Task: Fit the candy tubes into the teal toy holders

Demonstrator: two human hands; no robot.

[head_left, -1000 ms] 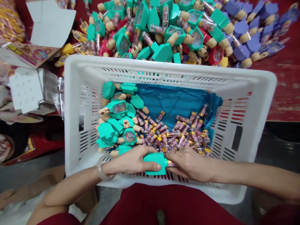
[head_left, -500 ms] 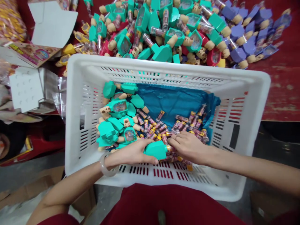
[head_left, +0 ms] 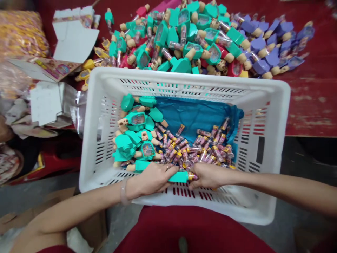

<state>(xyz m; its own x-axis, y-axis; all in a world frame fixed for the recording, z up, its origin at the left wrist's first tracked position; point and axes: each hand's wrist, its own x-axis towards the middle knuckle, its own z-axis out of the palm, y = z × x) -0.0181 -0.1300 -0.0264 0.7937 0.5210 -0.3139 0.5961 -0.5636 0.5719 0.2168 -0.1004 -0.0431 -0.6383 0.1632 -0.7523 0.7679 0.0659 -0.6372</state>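
My left hand (head_left: 155, 177) is closed around a green plastic toy (head_left: 179, 176) low over the front of the white crate (head_left: 195, 78). My right hand (head_left: 210, 174) grips a small clear tube with a yellow end (head_left: 191, 176), which meets the toy's right end; whether it sits inside cannot be made out. Beneath and behind my hands lie many similar small tubes (head_left: 181, 142) with pinkish contents. More green toys with beige animal-like ends (head_left: 137, 119) are heaped on the crate's left side. Blue plastic sheeting (head_left: 189, 112) lines the crate's back.
Beyond the crate, a red table (head_left: 313, 102) bears a heap of green toys (head_left: 181, 65) with red and yellow ones among them, and purple toys (head_left: 273, 58) at right. White folded cardboard (head_left: 76, 38) and a bag of yellow-pink pieces (head_left: 23, 35) are at left.
My right hand has moved from among the loose tubes toward me, to the toy's end. My left hand has turned over the toy, now covering more of it. The view has shifted slightly.
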